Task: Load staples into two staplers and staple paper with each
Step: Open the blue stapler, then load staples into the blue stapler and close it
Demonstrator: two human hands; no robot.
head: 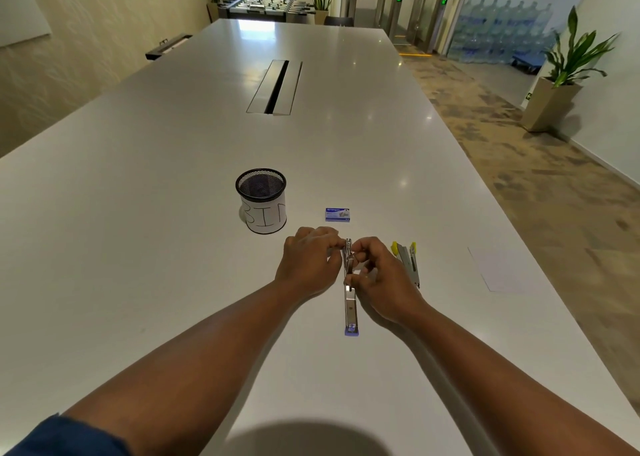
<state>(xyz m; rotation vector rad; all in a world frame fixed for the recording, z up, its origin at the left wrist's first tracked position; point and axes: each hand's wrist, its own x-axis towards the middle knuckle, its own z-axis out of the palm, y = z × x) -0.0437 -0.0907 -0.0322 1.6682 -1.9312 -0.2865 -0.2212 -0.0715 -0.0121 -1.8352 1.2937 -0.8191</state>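
A metal stapler with a purple end [350,312] lies opened out lengthwise on the white table [173,213], its purple tip toward me. My left hand [308,261] pinches its far end from the left. My right hand [381,275] grips the same part from the right, fingers curled round the metal. A second stapler with yellow ends [408,261] lies just right of my right hand, apart from it. The small blue staple box [337,214] sits closed beyond my hands. A white sheet of paper [498,270] lies near the table's right edge.
A black mesh cup labelled BIN [262,200] stands left of the staple box. A cable slot [275,86] is set into the table's middle, farther off. The table's right edge runs close past the paper, with carpeted floor beyond.
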